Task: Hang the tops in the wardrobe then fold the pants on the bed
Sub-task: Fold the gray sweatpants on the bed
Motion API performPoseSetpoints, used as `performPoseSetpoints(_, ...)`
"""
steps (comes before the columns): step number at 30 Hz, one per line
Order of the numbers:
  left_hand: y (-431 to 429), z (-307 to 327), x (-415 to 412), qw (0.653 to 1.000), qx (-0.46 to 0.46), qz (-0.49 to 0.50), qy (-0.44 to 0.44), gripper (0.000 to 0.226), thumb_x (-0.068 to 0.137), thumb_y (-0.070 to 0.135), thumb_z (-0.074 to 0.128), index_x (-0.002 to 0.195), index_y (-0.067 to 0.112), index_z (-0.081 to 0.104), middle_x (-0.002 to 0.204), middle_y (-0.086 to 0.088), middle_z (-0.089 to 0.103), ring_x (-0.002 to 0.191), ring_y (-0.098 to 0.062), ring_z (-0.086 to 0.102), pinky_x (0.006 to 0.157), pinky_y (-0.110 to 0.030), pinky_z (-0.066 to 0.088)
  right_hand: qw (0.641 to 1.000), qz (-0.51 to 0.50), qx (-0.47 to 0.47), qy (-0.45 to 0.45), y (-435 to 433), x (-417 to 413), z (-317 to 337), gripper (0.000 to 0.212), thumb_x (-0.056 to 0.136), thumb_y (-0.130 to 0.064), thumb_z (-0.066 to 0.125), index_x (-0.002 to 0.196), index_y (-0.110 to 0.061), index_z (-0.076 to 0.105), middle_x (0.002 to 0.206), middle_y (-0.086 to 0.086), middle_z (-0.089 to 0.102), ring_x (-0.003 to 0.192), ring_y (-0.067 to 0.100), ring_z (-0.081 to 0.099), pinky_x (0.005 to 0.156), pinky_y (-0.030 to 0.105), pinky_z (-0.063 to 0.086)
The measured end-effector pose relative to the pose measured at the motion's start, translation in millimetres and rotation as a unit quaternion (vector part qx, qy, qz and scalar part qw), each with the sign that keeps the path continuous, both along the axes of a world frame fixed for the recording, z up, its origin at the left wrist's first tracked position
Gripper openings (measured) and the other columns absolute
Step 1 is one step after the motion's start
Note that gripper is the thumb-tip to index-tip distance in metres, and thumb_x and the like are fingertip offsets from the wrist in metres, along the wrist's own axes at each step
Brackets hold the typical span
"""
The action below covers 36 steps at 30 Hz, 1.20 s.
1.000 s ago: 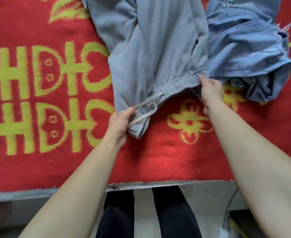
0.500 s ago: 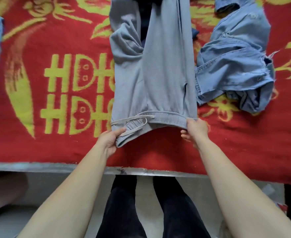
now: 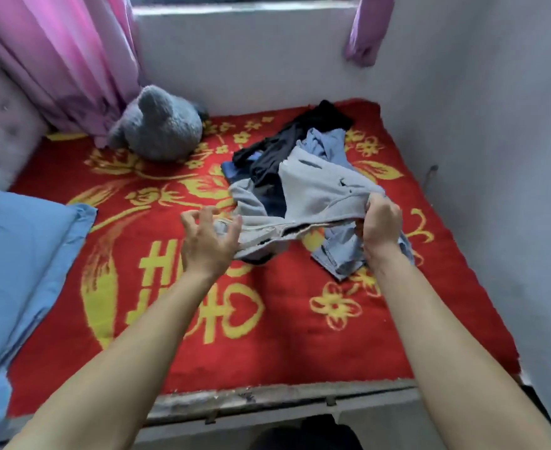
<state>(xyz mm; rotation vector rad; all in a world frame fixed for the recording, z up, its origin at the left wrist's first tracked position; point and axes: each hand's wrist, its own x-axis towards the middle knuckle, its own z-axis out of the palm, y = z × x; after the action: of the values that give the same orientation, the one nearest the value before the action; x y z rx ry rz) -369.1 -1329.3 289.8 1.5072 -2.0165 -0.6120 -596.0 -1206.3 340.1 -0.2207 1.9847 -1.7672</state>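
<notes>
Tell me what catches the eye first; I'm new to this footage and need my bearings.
A red blanket with yellow patterns covers the bed. Mid-bed, the right grip holds grey pants up over a clothes pile, the left grip at their waistband. A grey plush sits far left by a pink curtain.

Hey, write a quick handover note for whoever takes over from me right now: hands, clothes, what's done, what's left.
The right hand grips the grey pants at the waistband, raised above the bed. The left hand is at the other end, fingers spread; grip unclear. The denim pants and a black garment lie heaped beneath.
Done: nothing folded in view; wardrobe not visible.
Left: fold the grey pants, then the heap.
</notes>
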Motion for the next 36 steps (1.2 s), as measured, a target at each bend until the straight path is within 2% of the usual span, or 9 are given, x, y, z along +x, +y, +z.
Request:
performPoseSetpoints(4,10,83,81,0.973,-0.207,-0.100,-0.009,0.061,0.083,0.068,0.051,0.114,0.017,0.056,0.119,-0.014,0.043,0.087,-0.035,0.060,0.064,-0.043,0.052,0.980,-0.015,-0.164,0.115,18,80,103,0.039,0.090,0.005,0.039,0.064,-0.020,0.055,0.050,-0.016,0.053,0.046,-0.004,0.048,0.053,0.014,0.041)
performPoseSetpoints(8,21,140,150,0.918,-0.351,-0.180,-0.033,0.079,0.068,0.085,0.059,0.111,0.019,0.061,0.120,-0.013,0.045,0.090,-0.024,0.059,0.056,-0.033,0.050,0.973,0.021,-0.166,0.158,18,134,174,0.024,0.090,-0.018,0.043,0.071,-0.021,0.057,0.071,-0.008,0.056,0.061,0.001,0.052,0.068,0.027,0.047)
performPoseSetpoints(12,20,171,191,0.864,-0.454,-0.200,-0.088,0.032,0.081,0.055,0.068,0.093,0.025,0.067,0.112,-0.004,0.052,0.090,-0.027,0.060,0.058,-0.037,0.053,0.968,0.047,-0.226,0.094,23,164,216,0.024,0.095,-0.016,0.040,0.075,-0.014,0.054,0.078,0.007,0.053,0.064,0.016,0.056,0.048,0.025,0.051)
performPoseSetpoints(15,13,199,215,0.912,-0.396,-0.094,-0.048,0.024,0.087,0.045,0.061,0.091,0.024,0.072,0.106,0.000,0.060,0.090,-0.032,0.059,0.067,-0.042,0.051,0.971,0.034,-0.196,0.136,32,180,227,0.026,0.092,-0.026,0.041,0.071,-0.020,0.056,0.081,0.005,0.055,0.079,0.021,0.058,0.065,0.038,0.059)
performPoseSetpoints(17,11,216,231,0.926,-0.375,-0.031,-0.011,0.027,0.087,0.045,0.059,0.102,0.028,0.073,0.112,-0.001,0.061,0.097,-0.034,0.055,0.079,-0.042,0.045,0.966,0.026,-0.167,0.194,38,195,232,0.027,0.087,-0.035,0.040,0.070,-0.024,0.058,0.079,-0.003,0.058,0.082,0.016,0.056,0.078,0.031,0.052)
performPoseSetpoints(21,2,247,251,0.924,-0.378,0.054,-0.014,0.032,0.086,0.037,0.057,0.114,0.028,0.070,0.131,-0.002,0.054,0.117,-0.037,0.045,0.095,-0.045,0.035,0.939,0.019,-0.182,0.291,40,215,247,0.030,0.102,-0.022,0.035,0.094,-0.016,0.063,0.087,-0.007,0.057,0.086,0.011,0.051,0.064,0.004,0.036)
performPoseSetpoints(28,-28,273,271,0.880,-0.447,0.016,-0.161,0.038,0.085,0.031,0.045,0.113,0.019,0.068,0.106,-0.014,0.065,0.103,-0.038,0.048,0.087,-0.047,0.033,0.929,-0.001,-0.167,0.330,19,214,263,0.031,0.100,-0.019,0.035,0.099,-0.012,0.065,0.089,-0.008,0.058,0.088,0.010,0.051,0.063,0.002,0.034)
performPoseSetpoints(32,-65,275,269,0.861,-0.451,-0.041,-0.233,0.052,0.092,0.055,0.039,0.098,0.016,0.072,0.071,-0.019,0.065,0.076,-0.037,0.058,0.068,-0.039,0.032,0.936,0.023,-0.114,0.333,-12,198,250,0.036,0.100,-0.027,0.033,0.103,-0.011,0.065,0.097,-0.002,0.060,0.095,0.016,0.053,0.078,0.020,0.038)
performPoseSetpoints(36,-115,274,251,0.921,-0.321,-0.027,-0.217,0.026,0.098,0.026,0.048,0.114,0.017,0.066,0.099,-0.023,0.067,0.093,-0.044,0.061,0.069,-0.043,0.042,0.957,0.114,-0.116,0.241,-66,181,240,0.029,0.082,-0.042,0.040,0.084,-0.022,0.062,0.085,-0.004,0.062,0.091,0.020,0.062,0.091,0.048,0.055)
